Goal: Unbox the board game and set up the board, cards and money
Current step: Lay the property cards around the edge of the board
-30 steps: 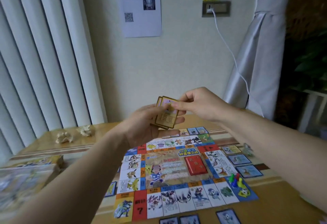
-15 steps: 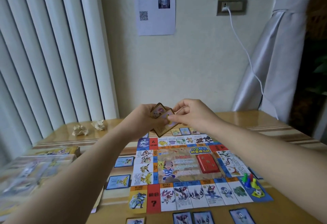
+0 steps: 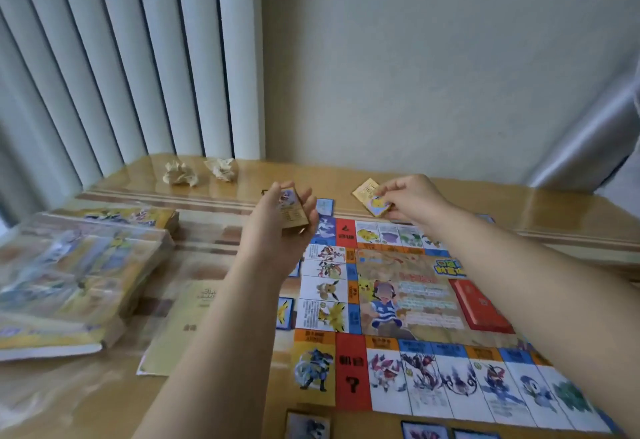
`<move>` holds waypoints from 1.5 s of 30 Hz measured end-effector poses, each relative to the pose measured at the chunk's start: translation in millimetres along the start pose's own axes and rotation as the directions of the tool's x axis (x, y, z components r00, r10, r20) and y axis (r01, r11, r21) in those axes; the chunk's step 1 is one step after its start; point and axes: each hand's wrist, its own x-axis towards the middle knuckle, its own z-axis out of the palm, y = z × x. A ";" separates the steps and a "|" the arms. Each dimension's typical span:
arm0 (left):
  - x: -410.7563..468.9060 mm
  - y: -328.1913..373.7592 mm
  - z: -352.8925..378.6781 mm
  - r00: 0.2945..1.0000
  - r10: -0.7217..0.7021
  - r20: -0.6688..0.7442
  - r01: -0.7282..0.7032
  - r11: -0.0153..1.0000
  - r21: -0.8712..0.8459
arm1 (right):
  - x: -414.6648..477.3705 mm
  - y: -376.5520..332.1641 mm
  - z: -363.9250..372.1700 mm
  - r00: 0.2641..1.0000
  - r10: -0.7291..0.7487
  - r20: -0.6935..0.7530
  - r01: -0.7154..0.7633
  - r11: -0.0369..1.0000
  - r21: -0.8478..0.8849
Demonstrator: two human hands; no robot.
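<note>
Cards first: gripping a small stack [image 3: 293, 210] in the curled left hand [image 3: 277, 236], pinching one card [image 3: 370, 193] in the right hand [image 3: 414, 201], holding both over the far edge of the board [image 3: 401, 303], with a red deck [image 3: 482, 307] nearer and the box [image 3: 76, 275] off left.

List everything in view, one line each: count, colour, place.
game board: one, multicoloured, flat on the table.
red deck: one, red, on the board's right side.
blue-bordered cards: several, blue, around the board's edges.
gold card stack: one, gold, in the left hand.
gold card: one, gold, in the right hand, past the board's far edge.
paper balls: two, cream, far table edge.
game box: count blurred, yellow-blue, table's left.
booklet: one, pale yellow, beside the box.
table: one, light wood, under everything.
blinds: one set, white, back left.
left hand: one, grips the stack.
right hand: one, fingers pinch the card.
</note>
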 end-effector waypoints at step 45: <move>-2.4 11.0 -1.8 0.956 0.090 0.280 -0.252 0.741 0.623 | -52.3 -46.6 23.8 0.920 -0.319 0.229 0.349 0.931 -0.103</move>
